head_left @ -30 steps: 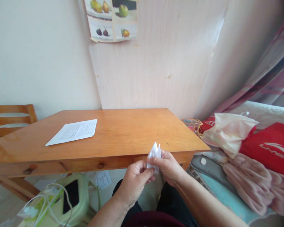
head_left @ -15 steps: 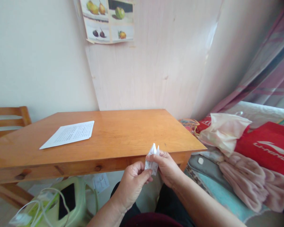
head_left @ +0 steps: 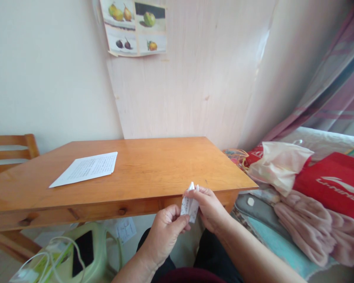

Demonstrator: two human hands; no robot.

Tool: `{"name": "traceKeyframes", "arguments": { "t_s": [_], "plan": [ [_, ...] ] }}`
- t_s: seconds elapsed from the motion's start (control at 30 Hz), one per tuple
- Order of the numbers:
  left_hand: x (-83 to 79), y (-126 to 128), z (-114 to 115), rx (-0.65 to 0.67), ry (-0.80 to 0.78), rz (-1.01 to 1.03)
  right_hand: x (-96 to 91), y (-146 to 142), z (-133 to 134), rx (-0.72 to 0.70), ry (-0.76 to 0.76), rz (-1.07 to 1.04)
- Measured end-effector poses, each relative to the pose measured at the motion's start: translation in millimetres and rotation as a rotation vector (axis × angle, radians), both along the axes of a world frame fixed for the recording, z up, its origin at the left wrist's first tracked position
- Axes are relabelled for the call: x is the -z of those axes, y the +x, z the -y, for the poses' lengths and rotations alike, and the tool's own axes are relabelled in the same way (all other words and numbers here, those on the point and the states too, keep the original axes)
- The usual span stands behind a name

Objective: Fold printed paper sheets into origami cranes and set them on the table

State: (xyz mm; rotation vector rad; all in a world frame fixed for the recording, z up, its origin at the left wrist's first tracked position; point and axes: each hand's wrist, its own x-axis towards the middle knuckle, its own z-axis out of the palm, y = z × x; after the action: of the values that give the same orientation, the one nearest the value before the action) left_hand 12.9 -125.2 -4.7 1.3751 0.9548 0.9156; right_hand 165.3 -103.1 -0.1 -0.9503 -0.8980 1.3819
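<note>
White paper [head_left: 186,205] in a double pinch

And here, close in above the lap [head_left: 216,255], was the left hand [head_left: 166,226] — thumb and fingers closed on the lower end of that small folded piece. Across from it came the right hand [head_left: 211,206], gripping the upper part, thumb over the front, some fingers hidden behind. Two narrow tips stood up at the top, a slim gap between them! The step in hand looked like folding and shaping; the next move, by my reading, called for a steady right-hand hold while the left thumb pressed the layers flat — too hard a squeeze might have crumpled them. The paper was up in the air, near the front edge of the wooden table [head_left: 153,165]. Farther off, at left, lay the printed sheets [head_left: 88,168]; beyond, high up, hung the fruit pictures [head_left: 135,28].
</note>
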Motion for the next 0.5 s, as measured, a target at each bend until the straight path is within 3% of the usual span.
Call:
{"name": "traceKeyframes", "arguments": {
  "t_s": [0.2, 0.5],
  "plan": [
    [3.5, -1, 1, 0.019, -0.034, 0.031, -0.6, 5, -8, 0.028, -0.018, 0.137],
    [11.0, -5, -8, -0.083, -0.215, 0.339, -7.2, 18, 3, -0.238, 0.103, 0.148]
  ]
}}
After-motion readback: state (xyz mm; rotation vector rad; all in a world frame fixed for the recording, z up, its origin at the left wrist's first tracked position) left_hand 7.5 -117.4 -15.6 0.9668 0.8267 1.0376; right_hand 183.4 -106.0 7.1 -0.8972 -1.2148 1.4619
